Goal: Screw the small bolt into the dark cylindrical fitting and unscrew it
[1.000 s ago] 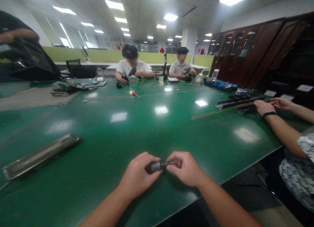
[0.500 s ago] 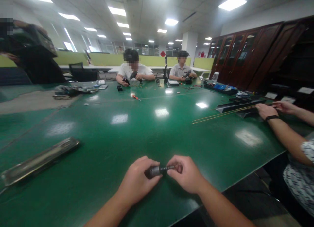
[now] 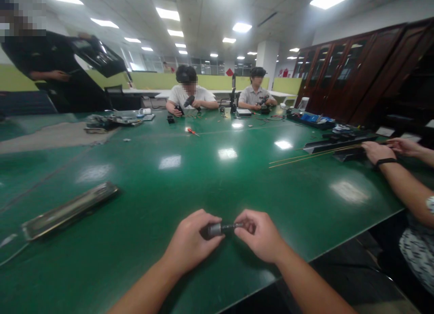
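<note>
Near the front of the green table, my left hand (image 3: pixel 190 236) closes round a short grey-and-black cylindrical part (image 3: pixel 214 230), covering its left end. A narrower dark shaft (image 3: pixel 228 227) sticks out of the cylinder to the right. My right hand (image 3: pixel 259 235) pinches the tip of that shaft between thumb and fingers. The part lies roughly level between both hands, just over the tabletop (image 3: pixel 190 187). Its exact kind is too small and blurred to make out.
A long metal-framed bar (image 3: pixel 71 210) with a white cable lies at left. An orange screwdriver (image 3: pixel 192 131) rests farther back. At right, a co-worker's hands (image 3: pixel 378 152) hold thin yellow rods (image 3: pixel 301 158) beside black rails (image 3: pixel 325 144). Two people sit across the table; another stands at far left.
My right hand sits slightly farther from the cylinder, and more of the shaft shows. My left hand keeps its hold. The view has shifted a little, and the standing person has moved a black case.
</note>
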### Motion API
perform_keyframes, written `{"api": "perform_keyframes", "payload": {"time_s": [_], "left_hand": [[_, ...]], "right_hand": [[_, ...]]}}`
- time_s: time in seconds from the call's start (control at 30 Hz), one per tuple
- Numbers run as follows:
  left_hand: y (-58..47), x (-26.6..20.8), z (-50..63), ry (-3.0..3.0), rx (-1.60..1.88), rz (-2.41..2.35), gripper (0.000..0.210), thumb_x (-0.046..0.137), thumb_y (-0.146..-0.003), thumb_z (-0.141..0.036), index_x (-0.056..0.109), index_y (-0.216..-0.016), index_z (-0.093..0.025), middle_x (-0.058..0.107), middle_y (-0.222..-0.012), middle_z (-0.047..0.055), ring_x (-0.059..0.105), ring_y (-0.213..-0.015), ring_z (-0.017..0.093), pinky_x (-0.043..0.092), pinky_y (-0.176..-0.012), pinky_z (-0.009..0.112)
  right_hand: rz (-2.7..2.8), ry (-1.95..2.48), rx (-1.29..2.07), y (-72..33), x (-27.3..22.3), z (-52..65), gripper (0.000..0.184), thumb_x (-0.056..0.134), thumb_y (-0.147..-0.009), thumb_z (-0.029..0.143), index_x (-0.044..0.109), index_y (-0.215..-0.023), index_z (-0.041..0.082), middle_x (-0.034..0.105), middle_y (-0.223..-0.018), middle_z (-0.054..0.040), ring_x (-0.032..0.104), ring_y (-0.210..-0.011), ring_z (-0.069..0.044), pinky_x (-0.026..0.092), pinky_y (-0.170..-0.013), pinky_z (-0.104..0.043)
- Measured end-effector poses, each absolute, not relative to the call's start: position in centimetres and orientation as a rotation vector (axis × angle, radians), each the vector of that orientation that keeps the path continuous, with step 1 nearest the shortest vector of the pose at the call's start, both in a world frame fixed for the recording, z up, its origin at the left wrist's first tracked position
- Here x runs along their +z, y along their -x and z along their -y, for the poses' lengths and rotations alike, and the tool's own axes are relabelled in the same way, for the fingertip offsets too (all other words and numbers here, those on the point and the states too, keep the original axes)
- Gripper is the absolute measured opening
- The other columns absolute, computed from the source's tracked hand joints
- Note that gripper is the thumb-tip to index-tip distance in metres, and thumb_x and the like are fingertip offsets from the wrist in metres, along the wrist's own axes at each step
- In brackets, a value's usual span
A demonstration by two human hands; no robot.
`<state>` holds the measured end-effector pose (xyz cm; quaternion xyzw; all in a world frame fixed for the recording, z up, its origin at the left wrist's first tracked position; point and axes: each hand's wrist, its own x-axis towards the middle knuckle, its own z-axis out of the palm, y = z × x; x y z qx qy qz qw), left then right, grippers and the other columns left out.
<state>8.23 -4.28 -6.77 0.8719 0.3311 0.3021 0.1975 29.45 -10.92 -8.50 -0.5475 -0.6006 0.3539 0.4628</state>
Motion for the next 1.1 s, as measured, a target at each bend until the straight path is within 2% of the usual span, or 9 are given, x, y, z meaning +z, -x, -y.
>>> {"api": "perform_keyframes", "payload": {"time_s": [0.63, 1.1], "left_hand": [[-7.69, -6.62, 3.91, -2.42, 0.798, -0.929, 0.022, 0.076, -0.077, -0.025, 0.072, -0.099, -0.026, 0.069, -0.088, -0.001, 0.065, -0.081, 0.014, 0.05, -0.074, 0.026], [-7.41, -6.31, 3.51, -2.33, 0.721, -1.011, 0.024, 0.075, -0.077, -0.036, 0.073, -0.101, -0.029, 0.071, -0.096, 0.0, 0.066, -0.091, 0.018, 0.051, -0.083, 0.03]], "right_hand": [[1.418, 1.347, 0.84, -29.43, -8.8, 11.11, 0.006, 0.067, -0.079, 0.016, 0.069, -0.083, 0.015, 0.062, -0.065, 0.0007, 0.053, -0.056, -0.012, 0.041, -0.054, -0.022], [1.366, 1.31, 0.801, -29.49, -8.58, 11.15, 0.006, 0.065, -0.077, 0.018, 0.068, -0.081, 0.014, 0.065, -0.068, -0.0025, 0.057, -0.058, -0.014, 0.043, -0.055, -0.024]]}}
